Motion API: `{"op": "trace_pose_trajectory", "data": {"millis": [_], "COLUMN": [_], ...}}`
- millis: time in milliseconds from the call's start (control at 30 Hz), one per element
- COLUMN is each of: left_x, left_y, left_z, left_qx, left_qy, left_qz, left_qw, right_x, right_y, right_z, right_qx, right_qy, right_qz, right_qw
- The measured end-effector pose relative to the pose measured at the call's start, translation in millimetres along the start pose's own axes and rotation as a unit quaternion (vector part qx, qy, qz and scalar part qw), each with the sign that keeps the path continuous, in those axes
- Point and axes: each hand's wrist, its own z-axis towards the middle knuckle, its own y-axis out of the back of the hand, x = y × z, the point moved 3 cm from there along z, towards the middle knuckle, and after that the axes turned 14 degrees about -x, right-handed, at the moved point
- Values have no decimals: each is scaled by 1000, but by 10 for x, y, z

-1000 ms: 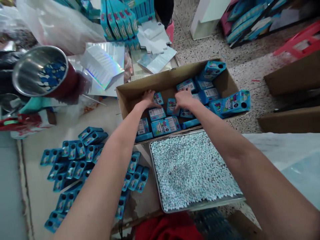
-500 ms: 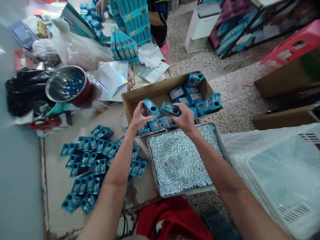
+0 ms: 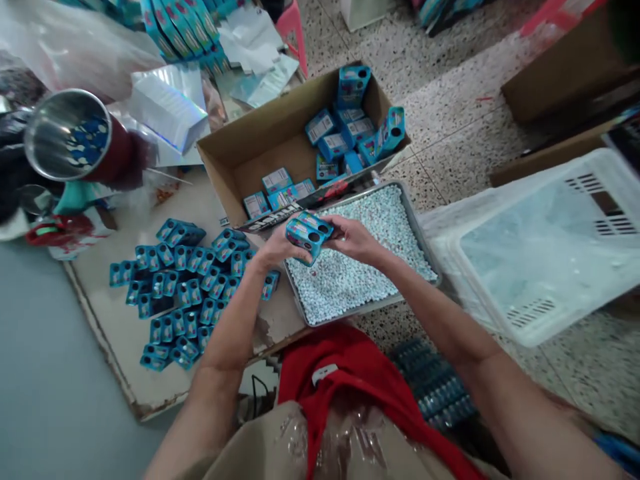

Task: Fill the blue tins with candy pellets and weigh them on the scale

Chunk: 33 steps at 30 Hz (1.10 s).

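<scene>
Two small blue cartons [image 3: 303, 232], each with a dark round hole in its end, sit side by side above the near wall of the cardboard box [image 3: 260, 153]. My left hand [image 3: 276, 250] is closed round the left one, thumb across its lower side. At the right, my right hand [image 3: 354, 238] grips the other carton; some of its fingertips are hidden behind it. Below both hands lies a metal tray [image 3: 306, 319] of small pale-blue pellets [image 3: 350, 273]. More blue cartons [image 3: 334, 145] lie inside the cardboard box.
Many similar cartons [image 3: 173, 287] stand grouped on the table [image 3: 95, 273] at the left. A metal bowl [image 3: 37, 143] holds blue-and-white pieces. A translucent plastic crate [image 3: 540, 247] is at the right. Stacked blue packs [image 3: 183, 27] and white sheets [image 3: 250, 40] lie at the back.
Both hands have come out of the cardboard box toward me, bringing the two cartons together. The camera view has shifted, so the table and box sit higher in the picture.
</scene>
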Motion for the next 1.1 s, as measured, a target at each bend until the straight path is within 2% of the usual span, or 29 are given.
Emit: {"op": "trace_pose_trajectory", "data": {"millis": [67,133,167,200,267,300,367,433,500,600,667,733,867,933,1000,1067,1100], "left_x": [137,301,389,474,610,657,708,721,715,684,636,568,454,459,503,550,563], "left_y": [-147,-265,-314,-356,-424,-446,-461,-428,-364,-254,-190,-152,-217,-330,-468,-606,-670], "left_z": [-462,-1001,-1262,-1499,-1850,-1952,-2025,-1986,-1903,-1757,-1613,-1402,-837,-587,-418,-331,-310], "left_qx": [71,52,17,-27,-93,-108,-110,-112,-127,-158,-165,-152,-88,-47,-6,35,55], "left_qy": [104,208,260,307,371,387,400,396,379,346,314,275,186,154,144,148,153], "left_qz": [-88,-132,-146,-155,-163,-165,-171,-174,-150,-50,63,198,432,496,521,531,537], "left_qw": [988,968,954,938,910,901,894,895,904,924,933,929,878,853,841,834,828], "right_x": [-201,-418,-530,-636,-808,-873,-983,-1108,-1265,-1480,-1549,-1543,-1452,-1484,-1619,-1822,-1922], "right_y": [-124,-203,-214,-217,-236,-272,-391,-505,-563,-517,-426,-311,59,352,635,789,799], "right_z": [-426,-756,-827,-820,-586,-387,69,473,704,683,501,268,-64,-94,-70,-43,-38], "right_qx": [59,108,102,82,33,29,73,135,185,198,173,149,100,23,-61,-103,-111], "right_qy": [-3,12,29,51,105,134,193,235,260,263,228,189,169,160,128,93,83], "right_qz": [18,5,-31,-82,-197,-241,-283,-294,-294,-300,-318,-333,-349,-369,-397,-415,-418], "right_qw": [998,994,994,992,974,961,937,916,901,895,904,912,916,915,907,899,898]}}
